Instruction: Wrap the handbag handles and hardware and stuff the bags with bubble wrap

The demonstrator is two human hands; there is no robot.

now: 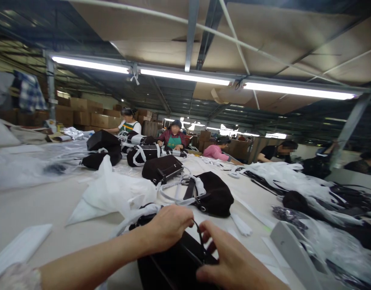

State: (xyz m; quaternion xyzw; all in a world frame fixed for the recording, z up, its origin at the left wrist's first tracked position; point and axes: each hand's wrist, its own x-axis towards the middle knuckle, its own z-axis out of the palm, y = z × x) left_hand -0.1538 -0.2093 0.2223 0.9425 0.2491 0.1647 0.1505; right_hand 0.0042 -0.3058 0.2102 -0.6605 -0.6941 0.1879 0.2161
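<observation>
A black bag (173, 266) lies on the table right in front of me, with a thin black strap (199, 233) arching up from it. My left hand (170, 225) reaches over the bag, its fingers closed on the strap's upper end. To the right, my right hand (224, 257) is beside the strap with thumb and fingers apart, curved around it without closing. White wrapping (134, 213) covers a handle at the bag's far left end. Just beyond sits another black bag (215, 193) with a wrapped handle.
White padding (113, 193) lies at the left on the table (61, 193). A grey holder (297, 253) and clear plastic (339, 241) are at the right, near heaped straps (282, 177). More black bags (163, 167) stand farther back, where several people work.
</observation>
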